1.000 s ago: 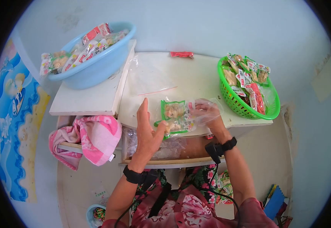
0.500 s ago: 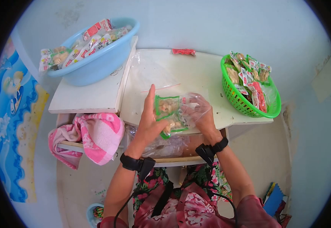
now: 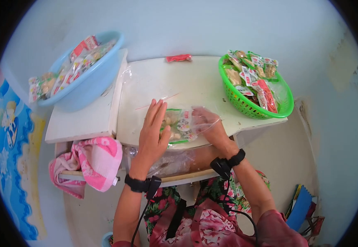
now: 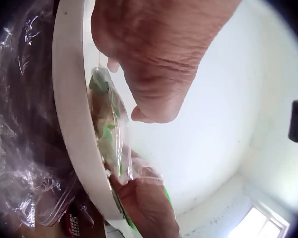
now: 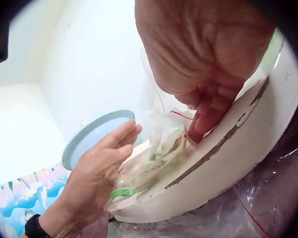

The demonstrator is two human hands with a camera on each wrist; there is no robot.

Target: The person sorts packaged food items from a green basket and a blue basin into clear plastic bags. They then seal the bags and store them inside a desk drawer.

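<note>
Two snack packets (image 3: pixel 179 126) with green edges and pale pieces inside lie in a clear plastic bag (image 3: pixel 207 123) near the desk's front edge. My right hand (image 3: pixel 208 122) reaches under the film at the bag's right end. Its fingers (image 5: pixel 201 121) pinch the packets' near ends in the right wrist view. On the other side, my left hand (image 3: pixel 152 131) stands with straight fingers beside the bag, its thumb near the packets' left edge. Part of the packets is hidden behind this hand.
A blue basin (image 3: pixel 84 78) of packets stands at left, a green basket (image 3: pixel 245 103) of packets at right. One red packet (image 3: pixel 179 58) lies at the back of the white desk (image 3: pixel 203 78). Below, an open drawer (image 3: pixel 175 162) holds clear plastic; a pink towel (image 3: pixel 101 160) hangs at left.
The left thumb has come off the packets' front to their left edge, and the left fingers have closed together. The packets lie lower and flatter over the desk; the head view has shifted.
</note>
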